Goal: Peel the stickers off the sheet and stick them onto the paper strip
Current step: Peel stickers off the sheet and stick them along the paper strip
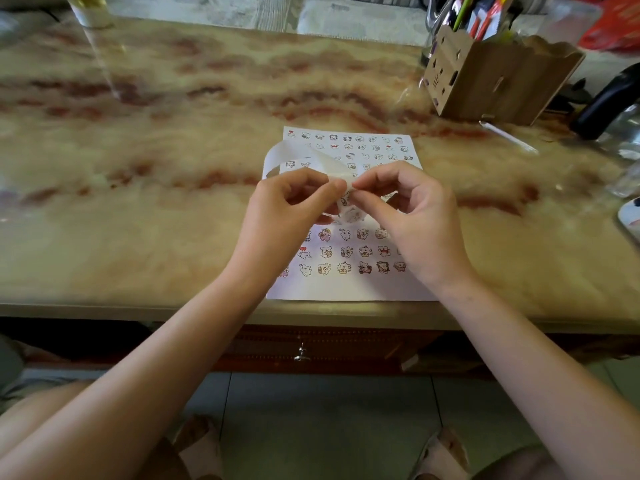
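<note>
A white sticker sheet [349,258] printed with rows of small cartoon animals lies flat on the marble table near its front edge. Above it I hold a long white paper strip [298,157] that curls up and to the left in a loop. My left hand [287,216] pinches the strip between thumb and fingers. My right hand [412,216] pinches the strip's end, or a small sticker on it, right beside the left thumb; I cannot tell which. A few stickers show on the strip below my fingertips [348,206].
A cardboard pen holder [491,81] full of pens stands at the back right. A black object [609,98] and clear plastic lie at the far right edge. A glass bottle [90,12] stands at the back left. The table's front edge [138,310] runs just below the sheet.
</note>
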A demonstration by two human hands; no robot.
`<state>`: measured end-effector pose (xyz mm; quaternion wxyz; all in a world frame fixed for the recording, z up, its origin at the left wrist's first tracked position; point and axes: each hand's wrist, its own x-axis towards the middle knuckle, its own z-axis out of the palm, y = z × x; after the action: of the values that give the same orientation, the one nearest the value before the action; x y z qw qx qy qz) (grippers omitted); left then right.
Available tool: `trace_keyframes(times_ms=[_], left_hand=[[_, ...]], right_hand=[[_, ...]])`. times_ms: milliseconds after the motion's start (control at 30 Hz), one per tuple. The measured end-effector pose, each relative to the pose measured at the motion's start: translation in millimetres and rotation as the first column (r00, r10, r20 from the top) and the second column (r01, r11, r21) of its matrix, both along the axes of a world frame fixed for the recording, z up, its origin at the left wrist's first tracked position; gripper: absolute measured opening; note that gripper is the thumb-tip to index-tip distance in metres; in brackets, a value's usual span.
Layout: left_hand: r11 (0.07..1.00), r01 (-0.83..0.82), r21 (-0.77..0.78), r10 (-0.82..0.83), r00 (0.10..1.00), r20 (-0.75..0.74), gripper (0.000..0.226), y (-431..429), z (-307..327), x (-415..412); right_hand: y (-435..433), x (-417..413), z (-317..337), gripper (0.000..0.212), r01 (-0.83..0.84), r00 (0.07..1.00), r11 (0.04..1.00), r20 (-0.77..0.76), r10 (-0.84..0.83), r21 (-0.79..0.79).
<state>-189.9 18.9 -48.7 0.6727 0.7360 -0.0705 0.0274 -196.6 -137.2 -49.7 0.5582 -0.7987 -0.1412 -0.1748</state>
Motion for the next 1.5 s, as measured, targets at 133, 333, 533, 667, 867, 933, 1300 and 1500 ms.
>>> trace_keyframes(times_ms=[133, 333, 533, 667, 867, 933, 1300, 1500], left_hand=[[1.0, 0.0, 0.018, 0.0, 1.0, -0.006, 0.013, -0.3, -0.5, -0.2], [1.0, 0.002, 0.011, -0.002, 1.0, -0.031, 0.017, -0.1, -0.8, 0.3], [0.999, -0.002, 0.033, 0.003, 1.0, -0.029, 0.016, 0.1, -1.0, -0.1], [0.998, 0.002, 0.056, 0.0, 0.999, -0.034, 0.016, 3.1, -0.1, 2.4], [0.996, -0.005, 0.084, 0.011, 0.998, -0.066, 0.017, 11.3, 0.1, 9.1], [0.996, -0.002, 0.088, 0.009, 0.997, -0.079, 0.018, 14.4, -0.7, 11.9], [0.991, 0.028, 0.134, -0.012, 0.993, -0.116, 0.017, 18.0, -7.8, 19.3], [0.99, 0.051, 0.135, -0.031, 0.989, -0.144, 0.016, 18.8, -9.9, 22.1]], right_hand=[[-0.1, -0.1, -0.5, 0.007, 0.019, 1.0, 0.998, 0.024, -0.017, -0.065], [-1.9, 0.4, 0.3, 0.009, 0.036, 0.994, 0.983, 0.11, -0.016, -0.179], [-1.6, 0.6, 0.3, 0.008, 0.057, 0.994, 0.96, 0.108, -0.028, -0.273], [0.6, 1.4, -2.4, 0.007, 0.089, 0.988, 0.936, 0.146, -0.041, -0.34], [6.7, -5.5, 2.4, 0.01, 0.116, 0.97, 0.926, 0.24, -0.029, -0.359], [9.6, -11.6, 9.7, 0.006, 0.066, 0.983, 0.944, 0.186, -0.005, -0.324], [43.6, -33.3, 8.6, 0.002, -0.207, 0.772, 0.978, -0.61, 0.179, 0.026], [48.6, -30.3, 3.6, 0.005, -0.196, 0.77, 0.979, -0.626, 0.123, -0.049]])
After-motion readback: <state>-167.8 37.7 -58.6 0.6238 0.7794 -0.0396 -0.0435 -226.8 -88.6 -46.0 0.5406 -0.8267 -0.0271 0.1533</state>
